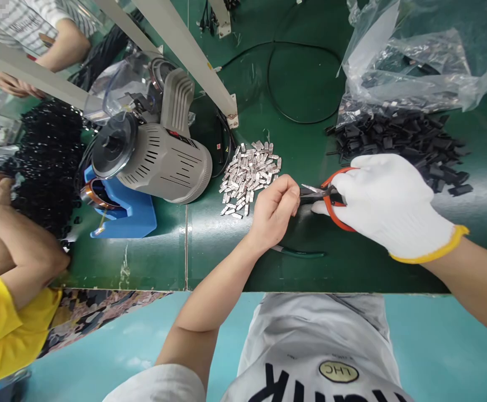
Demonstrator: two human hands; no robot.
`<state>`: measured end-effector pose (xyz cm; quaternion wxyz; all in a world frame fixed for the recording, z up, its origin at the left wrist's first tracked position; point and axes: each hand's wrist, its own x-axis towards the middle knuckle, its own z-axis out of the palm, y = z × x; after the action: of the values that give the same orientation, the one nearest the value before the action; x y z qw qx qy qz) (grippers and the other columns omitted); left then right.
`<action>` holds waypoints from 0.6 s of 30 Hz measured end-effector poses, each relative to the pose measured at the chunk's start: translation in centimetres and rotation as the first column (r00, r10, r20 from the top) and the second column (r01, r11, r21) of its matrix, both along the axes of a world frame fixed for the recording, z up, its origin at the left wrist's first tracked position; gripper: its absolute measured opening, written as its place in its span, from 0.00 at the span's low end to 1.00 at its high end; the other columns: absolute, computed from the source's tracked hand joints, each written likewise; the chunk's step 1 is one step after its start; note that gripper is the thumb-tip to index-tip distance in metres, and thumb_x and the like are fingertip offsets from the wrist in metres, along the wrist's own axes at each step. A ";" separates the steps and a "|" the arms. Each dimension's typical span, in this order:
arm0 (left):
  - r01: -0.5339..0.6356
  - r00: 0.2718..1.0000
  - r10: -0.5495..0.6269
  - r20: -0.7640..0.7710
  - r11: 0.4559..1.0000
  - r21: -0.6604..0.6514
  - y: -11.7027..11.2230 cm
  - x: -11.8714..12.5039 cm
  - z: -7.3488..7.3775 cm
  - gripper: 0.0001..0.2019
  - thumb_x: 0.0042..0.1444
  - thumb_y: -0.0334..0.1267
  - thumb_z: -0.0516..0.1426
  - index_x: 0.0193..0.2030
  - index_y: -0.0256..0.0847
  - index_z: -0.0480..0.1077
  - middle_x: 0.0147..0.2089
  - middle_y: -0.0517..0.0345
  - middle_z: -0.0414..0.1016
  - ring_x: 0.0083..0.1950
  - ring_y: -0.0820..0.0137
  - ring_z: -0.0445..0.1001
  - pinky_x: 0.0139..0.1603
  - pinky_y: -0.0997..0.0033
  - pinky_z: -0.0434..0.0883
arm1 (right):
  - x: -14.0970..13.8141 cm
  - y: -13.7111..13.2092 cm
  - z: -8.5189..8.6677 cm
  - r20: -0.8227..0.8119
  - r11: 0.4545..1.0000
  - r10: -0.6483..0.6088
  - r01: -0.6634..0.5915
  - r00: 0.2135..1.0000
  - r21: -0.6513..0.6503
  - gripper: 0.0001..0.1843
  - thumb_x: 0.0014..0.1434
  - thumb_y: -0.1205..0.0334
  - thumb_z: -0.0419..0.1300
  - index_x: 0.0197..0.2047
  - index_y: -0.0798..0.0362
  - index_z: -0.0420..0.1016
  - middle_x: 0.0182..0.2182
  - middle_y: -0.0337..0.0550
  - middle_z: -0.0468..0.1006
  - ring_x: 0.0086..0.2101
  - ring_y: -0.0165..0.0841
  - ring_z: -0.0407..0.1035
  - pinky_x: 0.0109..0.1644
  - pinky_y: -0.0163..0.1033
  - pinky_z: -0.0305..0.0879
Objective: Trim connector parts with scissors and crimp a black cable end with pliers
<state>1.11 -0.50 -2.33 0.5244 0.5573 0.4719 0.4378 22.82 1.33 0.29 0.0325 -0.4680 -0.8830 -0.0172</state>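
My left hand, bare, is closed in a pinch just left of the scissors' blades; what its fingers hold is hidden. A white knitted glove with a yellow cuff covers my right hand. It grips scissors with orange handles, whose blades are parted and point left toward my left fingertips. Beyond my left hand lies a heap of small silvery metal pieces. Many small black plastic pieces are piled past my right hand. Near my left wrist rests a tool with a dark green handle.
A grey machine and a blue tape dispenser stand left. Clear plastic bags sit back right. A black cable loops across the green table. A metal post rises behind. Co-workers' arms are at left.
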 end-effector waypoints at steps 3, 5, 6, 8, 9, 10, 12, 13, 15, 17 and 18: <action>0.007 1.000 -0.007 0.005 1.000 -0.007 0.0 -0.1 0.0 0.17 0.70 0.46 0.55 0.30 0.42 0.63 0.25 0.64 0.62 0.27 0.74 0.62 0.31 0.71 0.63 | 0.0 0.1 -0.4 0.016 1.000 -0.017 0.018 1.000 -0.002 0.27 0.67 0.38 0.52 0.26 0.52 0.66 0.22 0.43 0.61 0.28 0.34 0.49 0.35 0.42 0.40; 0.007 1.000 -0.007 0.020 1.000 -0.018 0.1 -0.2 0.1 0.16 0.70 0.45 0.55 0.30 0.42 0.63 0.25 0.64 0.62 0.28 0.75 0.62 0.32 0.71 0.63 | 0.0 0.0 -0.6 0.002 1.000 -0.018 0.018 1.000 0.006 0.29 0.68 0.37 0.50 0.26 0.52 0.66 0.22 0.43 0.61 0.28 0.34 0.50 0.35 0.42 0.39; 0.006 1.000 -0.006 0.029 1.000 -0.024 0.1 -0.2 0.2 0.16 0.70 0.44 0.55 0.30 0.42 0.63 0.25 0.64 0.62 0.28 0.75 0.62 0.32 0.71 0.63 | 0.0 0.0 -0.6 -0.011 1.000 -0.014 0.014 1.000 0.009 0.29 0.68 0.37 0.50 0.26 0.52 0.66 0.22 0.43 0.62 0.28 0.35 0.51 0.35 0.42 0.39; 0.005 0.999 -0.003 0.043 0.999 -0.035 0.1 -0.2 0.4 0.16 0.70 0.43 0.55 0.30 0.42 0.62 0.25 0.64 0.62 0.28 0.75 0.62 0.32 0.71 0.63 | -0.1 -0.1 -0.7 -0.037 1.000 -0.013 0.013 0.999 0.011 0.29 0.67 0.36 0.52 0.26 0.52 0.66 0.21 0.43 0.62 0.28 0.34 0.52 0.35 0.41 0.39; 0.004 0.999 -0.002 0.045 0.999 -0.040 0.1 -0.2 0.5 0.16 0.70 0.43 0.54 0.30 0.42 0.62 0.25 0.64 0.62 0.28 0.75 0.62 0.32 0.71 0.63 | -0.1 -0.2 -0.6 -0.047 1.000 -0.015 0.016 0.999 0.008 0.29 0.66 0.36 0.53 0.26 0.52 0.66 0.21 0.43 0.62 0.28 0.34 0.52 0.35 0.41 0.38; 0.004 0.999 -0.002 0.045 0.999 -0.044 0.1 -0.2 0.6 0.17 0.70 0.44 0.54 0.30 0.42 0.62 0.25 0.64 0.62 0.28 0.75 0.62 0.32 0.71 0.63 | -0.1 -0.3 -0.6 -0.054 1.000 -0.022 0.023 0.998 0.008 0.29 0.66 0.35 0.55 0.26 0.52 0.66 0.21 0.42 0.62 0.27 0.34 0.51 0.35 0.41 0.38; 0.004 0.999 -0.002 0.041 0.999 -0.046 0.1 -0.2 0.7 0.17 0.70 0.44 0.55 0.29 0.42 0.62 0.25 0.64 0.62 0.28 0.75 0.63 0.33 0.71 0.63 | -0.1 -0.4 -0.6 -0.066 0.999 -0.029 0.030 0.997 0.015 0.29 0.65 0.35 0.57 0.25 0.52 0.65 0.20 0.42 0.62 0.26 0.33 0.51 0.34 0.40 0.36; 0.003 0.999 -0.001 0.035 0.999 -0.044 0.1 -0.2 0.8 0.17 0.70 0.44 0.55 0.30 0.42 0.62 0.25 0.64 0.62 0.28 0.75 0.63 0.33 0.71 0.63 | -0.1 -0.4 -0.6 -0.067 0.999 -0.031 0.033 0.997 0.023 0.29 0.64 0.35 0.57 0.25 0.52 0.65 0.20 0.42 0.62 0.26 0.33 0.50 0.34 0.40 0.35; 0.004 1.000 -0.003 0.017 0.999 -0.038 0.1 -0.3 0.8 0.16 0.70 0.44 0.54 0.30 0.42 0.62 0.25 0.64 0.63 0.28 0.74 0.63 0.33 0.70 0.63 | -0.1 -0.4 -0.6 -0.058 0.999 -0.024 0.026 0.998 0.041 0.30 0.65 0.36 0.57 0.24 0.51 0.65 0.19 0.41 0.61 0.25 0.32 0.50 0.34 0.41 0.34; 0.007 1.000 -0.007 -0.007 1.000 -0.028 0.1 -0.3 0.8 0.16 0.70 0.44 0.54 0.30 0.42 0.62 0.25 0.64 0.63 0.28 0.74 0.63 0.33 0.70 0.63 | 0.0 -0.4 -0.8 -0.045 0.998 -0.014 0.017 0.999 0.054 0.30 0.66 0.35 0.56 0.24 0.52 0.65 0.18 0.41 0.61 0.24 0.32 0.50 0.35 0.41 0.34; 0.008 1.000 -0.009 -0.018 1.000 -0.020 0.1 -0.3 0.8 0.16 0.71 0.44 0.54 0.30 0.42 0.62 0.25 0.64 0.63 0.29 0.74 0.63 0.33 0.70 0.63 | 0.0 -0.4 -0.9 -0.040 0.998 -0.016 0.019 0.999 0.059 0.30 0.66 0.35 0.56 0.24 0.52 0.66 0.18 0.42 0.62 0.24 0.32 0.50 0.35 0.41 0.34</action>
<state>0.78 -0.42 -1.54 0.5274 0.5582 0.4786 0.4258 22.84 0.91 -0.61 0.0636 -0.4747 -0.8772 -0.0344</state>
